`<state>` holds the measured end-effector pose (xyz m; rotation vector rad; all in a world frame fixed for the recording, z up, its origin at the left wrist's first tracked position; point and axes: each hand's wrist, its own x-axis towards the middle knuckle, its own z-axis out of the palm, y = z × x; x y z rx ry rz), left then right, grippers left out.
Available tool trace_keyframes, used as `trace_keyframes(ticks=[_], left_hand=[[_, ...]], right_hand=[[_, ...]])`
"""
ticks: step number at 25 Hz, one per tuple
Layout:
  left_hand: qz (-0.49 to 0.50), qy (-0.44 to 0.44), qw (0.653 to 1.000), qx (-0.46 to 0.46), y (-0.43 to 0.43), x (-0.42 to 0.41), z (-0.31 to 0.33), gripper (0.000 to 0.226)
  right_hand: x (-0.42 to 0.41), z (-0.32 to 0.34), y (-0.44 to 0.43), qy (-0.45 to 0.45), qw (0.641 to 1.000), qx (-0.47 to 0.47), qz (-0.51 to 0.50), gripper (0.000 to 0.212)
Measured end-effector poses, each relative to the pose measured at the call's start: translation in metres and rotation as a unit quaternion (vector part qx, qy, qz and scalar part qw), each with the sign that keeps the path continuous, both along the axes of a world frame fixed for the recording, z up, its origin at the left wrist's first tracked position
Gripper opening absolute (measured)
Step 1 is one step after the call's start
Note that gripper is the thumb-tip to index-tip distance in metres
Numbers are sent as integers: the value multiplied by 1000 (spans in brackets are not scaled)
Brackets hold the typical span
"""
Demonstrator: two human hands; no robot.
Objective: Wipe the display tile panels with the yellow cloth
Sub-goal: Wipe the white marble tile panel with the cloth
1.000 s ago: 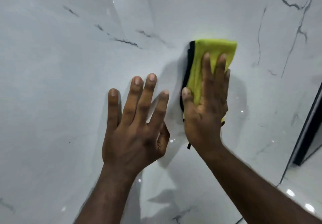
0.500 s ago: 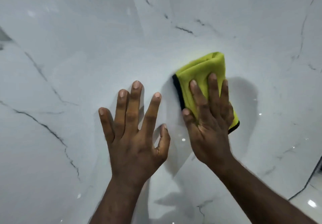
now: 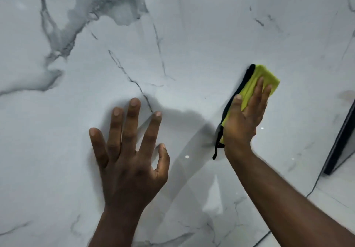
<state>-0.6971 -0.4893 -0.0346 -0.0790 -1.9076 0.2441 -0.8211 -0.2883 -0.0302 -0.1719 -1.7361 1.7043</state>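
No text, label or number is legible (tile panel included)

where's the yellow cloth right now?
Head view, right of centre: the yellow cloth is pressed flat on the tile panel under the right hand, between the left hand and the dark frame at the right edge.

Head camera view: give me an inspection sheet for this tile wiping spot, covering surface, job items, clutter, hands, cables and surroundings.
Surface: glossy white tile panel with grey veins and light reflections.
Job's things: yellow cloth, folded, black edging, flat against the panel.
Clutter: nothing seen.
Hands: left hand flat on the panel, fingers spread; right hand presses the cloth with straight fingers.
Cables: nothing seen.
Surroundings: dark frame at the right edge.
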Motion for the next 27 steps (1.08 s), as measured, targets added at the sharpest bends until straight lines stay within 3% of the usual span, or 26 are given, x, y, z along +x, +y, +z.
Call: trace_keyframes(ticks=[1,2,4,5,6,8,10,12,14,15,16,17,19,20,22,25,26,27], left_hand=[[0,3,1000,-9,-11,6,-3,66],[1,4,1000,-21,-21,9,-6,66],[1,0,999,-42,-32,13,-13,69],[0,-5,999,-50,-35,14,-16,70],[1,-7,998,-58,-38,15,-18,71],[4,-4,998,-70,-41,15,-18,70],[-3,-3,999,-49,-38,14,-18,70],[-8,-13,1000,-25,-34,17,-22,71],[-7,-38,999,-27,-38,25,-28,71],[-7,-51,998,-27,-45,32,-31,71],[-2,-60,998,-23,-55,42,-33,71],[13,-60,998,-15,-66,53,-34,71],[48,-41,998,3,-87,71,-34,72],[58,-33,998,7,-95,78,-31,74],[56,-26,998,16,-108,86,-26,76],[59,-20,997,40,-132,113,-29,74],[65,-19,997,44,-145,124,-31,74],[71,-20,996,46,-160,135,-32,74]], right_hand=[[7,11,-9,-13,1000,2,-6,62],[18,11,-20,28,996,79,-17,63],[46,-28,-41,156,937,314,7,64],[60,-50,-45,183,908,375,35,65],[65,-59,-45,177,911,370,48,66],[50,-39,-43,106,972,206,44,66],[43,6,-45,50,990,130,9,65],[43,8,-55,155,958,239,-39,61],[51,-35,-64,276,869,410,-19,60],[56,-57,-65,294,843,450,-4,61],[61,-70,-68,281,850,446,3,63],[65,-68,-74,249,883,397,5,64],[72,-28,-92,175,946,272,-20,63],[78,-1,-103,156,957,241,-33,62],[94,25,-126,195,935,293,-30,58],[133,-25,-157,275,858,433,21,59],[140,-36,-164,273,865,420,27,61],[144,-35,-174,246,896,368,28,62]])
